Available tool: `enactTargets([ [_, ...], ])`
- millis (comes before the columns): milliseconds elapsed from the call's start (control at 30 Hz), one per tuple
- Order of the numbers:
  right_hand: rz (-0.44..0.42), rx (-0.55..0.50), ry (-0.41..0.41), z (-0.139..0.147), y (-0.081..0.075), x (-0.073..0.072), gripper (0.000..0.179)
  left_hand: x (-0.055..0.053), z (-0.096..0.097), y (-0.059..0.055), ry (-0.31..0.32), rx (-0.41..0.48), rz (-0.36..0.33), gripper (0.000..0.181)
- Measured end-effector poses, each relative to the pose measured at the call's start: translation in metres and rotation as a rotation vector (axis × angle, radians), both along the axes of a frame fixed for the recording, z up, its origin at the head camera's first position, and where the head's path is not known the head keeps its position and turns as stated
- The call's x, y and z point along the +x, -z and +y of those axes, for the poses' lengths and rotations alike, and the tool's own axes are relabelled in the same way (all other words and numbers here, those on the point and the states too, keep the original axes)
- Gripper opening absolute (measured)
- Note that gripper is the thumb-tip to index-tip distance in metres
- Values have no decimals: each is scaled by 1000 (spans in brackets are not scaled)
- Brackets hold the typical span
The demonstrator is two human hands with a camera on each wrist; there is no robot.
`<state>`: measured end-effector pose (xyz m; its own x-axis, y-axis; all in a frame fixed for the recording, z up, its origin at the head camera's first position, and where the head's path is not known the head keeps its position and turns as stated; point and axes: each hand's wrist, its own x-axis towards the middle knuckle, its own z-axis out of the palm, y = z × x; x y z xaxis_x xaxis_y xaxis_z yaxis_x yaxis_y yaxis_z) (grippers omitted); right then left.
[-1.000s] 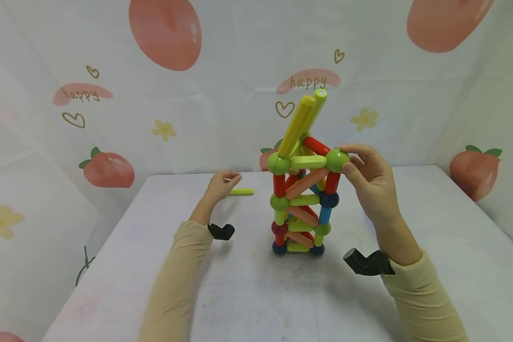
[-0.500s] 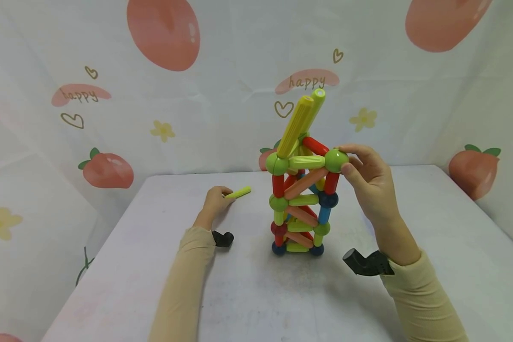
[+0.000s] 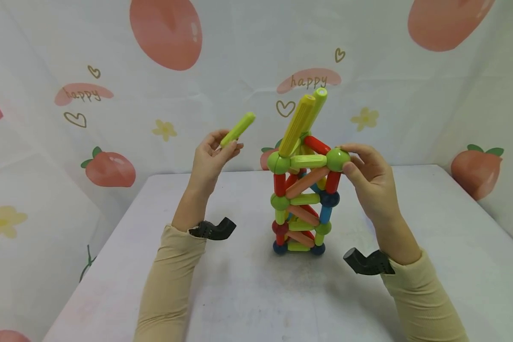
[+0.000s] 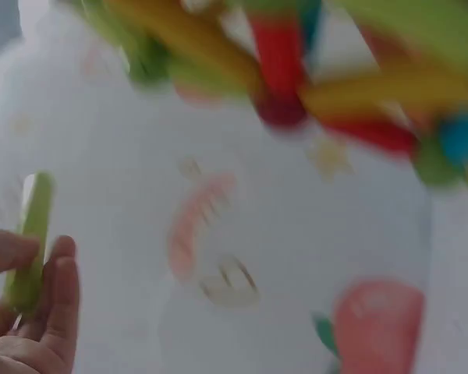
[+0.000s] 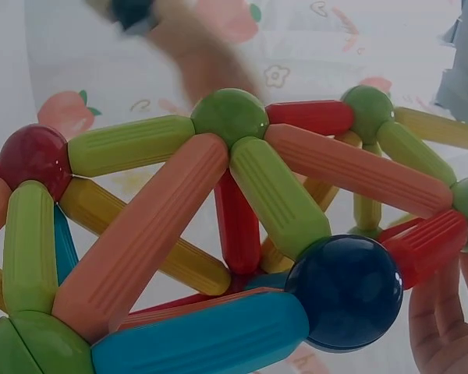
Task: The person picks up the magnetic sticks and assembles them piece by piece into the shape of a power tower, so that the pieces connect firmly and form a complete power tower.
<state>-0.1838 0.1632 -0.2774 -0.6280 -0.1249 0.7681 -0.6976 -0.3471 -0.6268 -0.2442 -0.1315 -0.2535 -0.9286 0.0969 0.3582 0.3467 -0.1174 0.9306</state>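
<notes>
My left hand (image 3: 209, 159) pinches a light green rod (image 3: 238, 129) between thumb and fingers, lifted above the table and left of the tower. The left wrist view shows the same rod (image 4: 33, 238) tilted up between the fingertips. A tall tower (image 3: 304, 199) of coloured rods and balls stands upright on the table. My right hand (image 3: 374, 185) grips the green ball (image 3: 337, 159) at its top right corner with thumb and fingers. From the tower's top, a yellow rod (image 3: 298, 124) and a light green rod (image 3: 319, 102) slant upward, their upper ends free.
The white table (image 3: 239, 294) extends around the tower. Behind it hangs a pale cloth (image 3: 222, 85) printed with peaches, hearts and flowers. In the right wrist view, a dark blue ball (image 5: 345, 292) and a blue rod (image 5: 203, 333) lie nearest the camera.
My left hand has picked the light green rod up off the table and raised it to the height of the tower's top. My right hand stays on the green ball.
</notes>
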Motion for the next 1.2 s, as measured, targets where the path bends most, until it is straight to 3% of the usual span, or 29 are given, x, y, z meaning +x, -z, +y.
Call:
enactTargets([
  [133,4,0,-5,0,-1,0,27,32,18,-29,32,121,199,23],
  [267,2,4,-2,0,-2,0,27,56,32,-45,11,182,375,24],
  [400,-1,-4,-11,0,-2,0,27,70,40,-55,43,207,475,20],
  [467,-2,-10,-17,0,-2,0,28,75,45,-58,89,190,506,22],
  [567,-8,-10,-14,0,-2,0,27,80,54,-61,141,109,535,28],
  [667,-22,4,7,1,-2,0,27,83,65,-64,139,-17,564,29],
  [867,-48,23,31,1,-1,1,25,83,81,-64,29,-216,696,29],
  [1033,-45,14,11,1,0,1,27,82,88,-61,-84,-317,802,29],
  [1200,-31,15,9,1,-1,1,26,80,92,-58,-141,-370,835,27],
])
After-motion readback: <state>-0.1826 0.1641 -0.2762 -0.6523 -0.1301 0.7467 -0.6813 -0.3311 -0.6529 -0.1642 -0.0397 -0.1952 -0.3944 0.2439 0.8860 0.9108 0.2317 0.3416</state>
